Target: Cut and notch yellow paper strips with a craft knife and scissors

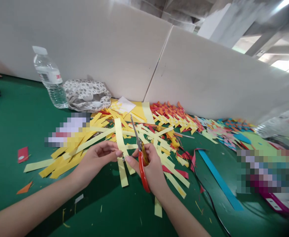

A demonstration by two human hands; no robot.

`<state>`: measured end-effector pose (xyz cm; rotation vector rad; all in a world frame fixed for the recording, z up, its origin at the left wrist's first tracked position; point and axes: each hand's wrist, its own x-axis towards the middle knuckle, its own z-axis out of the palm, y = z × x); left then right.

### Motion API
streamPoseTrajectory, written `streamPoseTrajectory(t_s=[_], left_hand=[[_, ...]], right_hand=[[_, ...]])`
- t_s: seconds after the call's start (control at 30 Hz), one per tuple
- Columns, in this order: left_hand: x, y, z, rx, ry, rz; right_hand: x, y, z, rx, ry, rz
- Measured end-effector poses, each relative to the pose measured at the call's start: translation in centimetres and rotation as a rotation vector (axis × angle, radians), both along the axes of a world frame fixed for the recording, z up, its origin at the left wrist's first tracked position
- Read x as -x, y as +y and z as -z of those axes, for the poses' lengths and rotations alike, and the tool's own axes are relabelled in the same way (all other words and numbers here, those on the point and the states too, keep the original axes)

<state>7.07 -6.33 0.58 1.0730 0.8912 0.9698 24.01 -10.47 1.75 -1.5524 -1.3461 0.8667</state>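
Observation:
My left hand [101, 159] pinches a pale yellow paper strip [119, 131] near its middle, its lower end hanging down toward me. Close beside it, my right hand [149, 166] has a pair of scissors [142, 164] with red handles in its grip, the blades pointing up and away from me. The right thumb and fingertips also meet at the strips by the left fingers. Yellow paper strips [75, 148] lie in a loose heap behind and to the left of my hands. More pale strips [176, 176] spread out to the right.
A water bottle [52, 79] and a patterned cloth bundle [87, 95] stand by the white partition [97, 49]. Woven paper fish shapes [171, 113] lie at the back. A yellow glue gun [172, 138] trails a black cable [212, 202] on the right, near a blue strip [219, 177].

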Motion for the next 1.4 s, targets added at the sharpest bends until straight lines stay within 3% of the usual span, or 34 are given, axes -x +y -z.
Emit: streamPoseTrajectory(t_s=[0.2,0.37,0.57,1.4], left_hand=[[0.4,0.14,-0.55,0.023,-0.138,-0.182],[0.44,0.44,-0.6,0.058,-0.222,-0.209],[0.47,0.64,-0.54,0.079,-0.29,-0.189],[0.71,0.68,-0.33,0.04,-0.225,-0.121]], right_hand=[[-0.03,-0.28,-0.03,0.016,-0.444,0.046],[0.35,-0.39,0.0,0.013,-0.602,0.008],[0.62,-0.43,0.0,0.023,-0.649,-0.013],[0.43,-0.37,0.14,-0.02,-0.635,-0.036]])
